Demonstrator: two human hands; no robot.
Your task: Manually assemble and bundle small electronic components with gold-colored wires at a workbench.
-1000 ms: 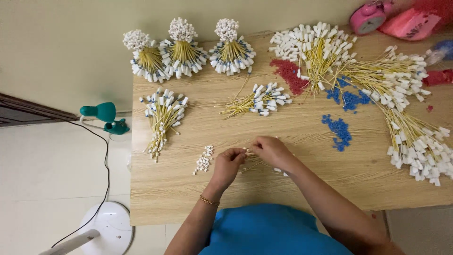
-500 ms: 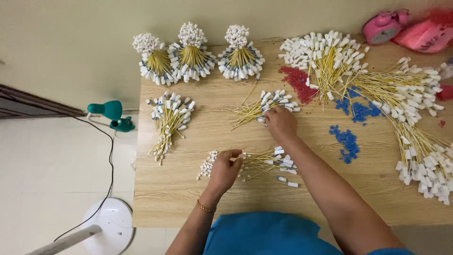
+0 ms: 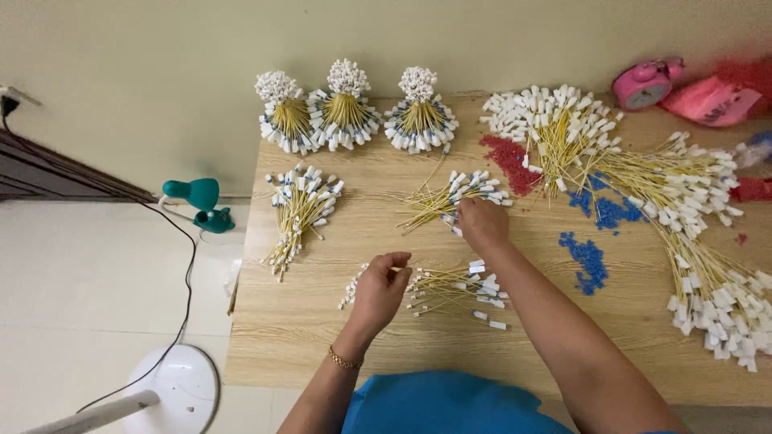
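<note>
My left hand (image 3: 379,288) rests on the wooden table (image 3: 322,337) and pinches the stem ends of a small bunch of yellow wires with white tags (image 3: 454,285) lying in front of me. My right hand (image 3: 482,223) reaches further back and closes on tagged wires at the near end of a loose pile (image 3: 446,195) in the table's middle. A short row of white tags (image 3: 351,288) lies just left of my left hand.
Three tied bundles (image 3: 346,108) stand along the back edge. Another loose bunch (image 3: 297,210) lies at the left. Large heaps of tagged wires (image 3: 683,209) cover the right side, with red beads (image 3: 511,161) and blue beads (image 3: 589,257). A pink clock (image 3: 643,83) sits at back right. A green lamp (image 3: 197,201) and fan base (image 3: 173,386) stand left.
My right hand left the bunch near my left hand and reached back to the middle pile. The bunch now lies spread on the table, held by the left hand.
</note>
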